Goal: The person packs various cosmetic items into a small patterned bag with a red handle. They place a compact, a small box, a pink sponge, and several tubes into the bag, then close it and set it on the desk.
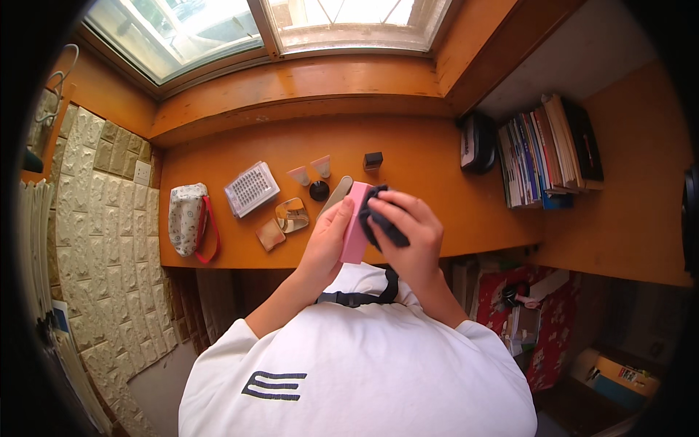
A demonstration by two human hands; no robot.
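My left hand point(326, 232) grips a long pink box point(355, 237) by its side, thumb along the near face, holding it tilted above the front edge of the wooden desk point(415, 213). A dark crumpled cloth point(377, 218) is pinched in my right hand point(412, 229) and pressed against the box's right side. Behind the box, a long beige case point(337, 195) lies partly hidden by my left hand. Just left of it are a round black lid or jar point(319, 190), two small tubes point(321, 166), and an open mirrored compact point(292, 214) with a second square part point(270, 235).
A clear case of false lashes point(252, 189) and a white patterned pouch with red strap point(187, 219) lie at left. A small black box point(373, 160) stands at the back. Upright books point(538, 150) and a black case point(478, 143) line the right. A window point(349, 27) is ahead.
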